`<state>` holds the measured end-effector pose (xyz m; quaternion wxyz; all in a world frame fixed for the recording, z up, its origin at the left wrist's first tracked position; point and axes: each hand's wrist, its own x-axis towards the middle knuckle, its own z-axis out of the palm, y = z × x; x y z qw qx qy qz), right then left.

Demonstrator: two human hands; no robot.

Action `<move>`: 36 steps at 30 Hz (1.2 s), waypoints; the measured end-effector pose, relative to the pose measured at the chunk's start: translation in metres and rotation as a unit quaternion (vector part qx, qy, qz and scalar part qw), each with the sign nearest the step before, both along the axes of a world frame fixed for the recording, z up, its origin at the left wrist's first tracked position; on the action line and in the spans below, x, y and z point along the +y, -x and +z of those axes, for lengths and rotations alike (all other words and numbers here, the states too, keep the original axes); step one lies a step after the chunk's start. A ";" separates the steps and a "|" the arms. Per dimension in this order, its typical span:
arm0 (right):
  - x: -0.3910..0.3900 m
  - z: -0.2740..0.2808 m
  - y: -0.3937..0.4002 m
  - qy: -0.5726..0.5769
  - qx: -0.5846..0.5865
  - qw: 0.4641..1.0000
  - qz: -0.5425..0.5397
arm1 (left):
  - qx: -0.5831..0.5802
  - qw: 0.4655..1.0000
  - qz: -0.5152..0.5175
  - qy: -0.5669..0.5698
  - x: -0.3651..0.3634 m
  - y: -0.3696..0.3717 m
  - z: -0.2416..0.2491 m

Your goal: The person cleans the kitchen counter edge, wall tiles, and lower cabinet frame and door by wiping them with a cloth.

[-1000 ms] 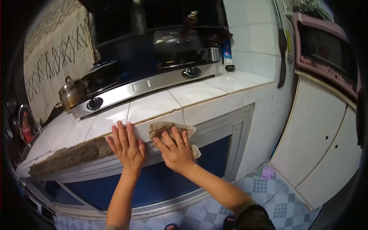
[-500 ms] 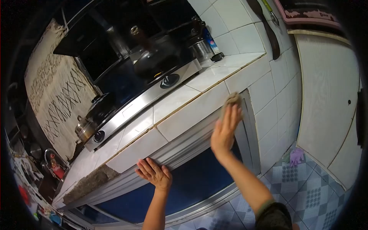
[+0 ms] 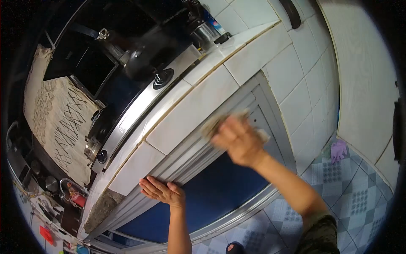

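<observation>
My right hand [image 3: 241, 142], blurred by motion, presses a beige cloth [image 3: 212, 123] against the grey metal frame [image 3: 192, 146] below the tiled counter. Folds of the cloth stick out on both sides of the fingers. Further left, my left hand [image 3: 164, 192] lies with its fingers stretched out on the same frame, holding nothing. Beneath the frame is a dark blue cabinet panel [image 3: 211, 192]. White tiles [image 3: 192, 116] line the counter's front edge just above both hands.
A gas stove [image 3: 131, 110] with a dark pan [image 3: 148, 55] stands on the counter. A metal pot [image 3: 206, 36] sits at its right end. Bare rough cement [image 3: 102, 209] shows at the left corner. A purple glove [image 3: 338, 151] lies on the patterned floor tiles.
My right hand has moved left and down along the frame with the cloth, away from the upper right corner. My left hand stays on the frame. The view has shifted.
</observation>
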<state>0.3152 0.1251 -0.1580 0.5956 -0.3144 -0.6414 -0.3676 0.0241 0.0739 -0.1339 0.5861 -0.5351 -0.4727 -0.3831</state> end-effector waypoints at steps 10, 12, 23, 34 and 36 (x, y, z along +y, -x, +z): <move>-0.028 0.001 0.090 0.056 0.110 0.985 0.122 | -0.007 1.000 -0.009 0.018 -0.002 0.000 0.001; -0.042 0.002 0.103 0.075 0.004 0.986 0.146 | -0.004 1.000 -0.007 0.024 -0.004 -0.001 0.001; -0.006 0.006 0.001 0.074 0.214 0.973 0.040 | -0.001 0.999 0.000 0.038 -0.003 0.000 0.000; -0.031 -0.031 0.104 0.037 -0.128 0.980 0.148 | 0.019 0.999 -0.008 0.031 -0.005 -0.001 0.002; -0.020 -0.034 0.076 0.029 -0.101 0.987 0.120 | 0.016 0.999 0.008 0.032 -0.004 -0.001 0.001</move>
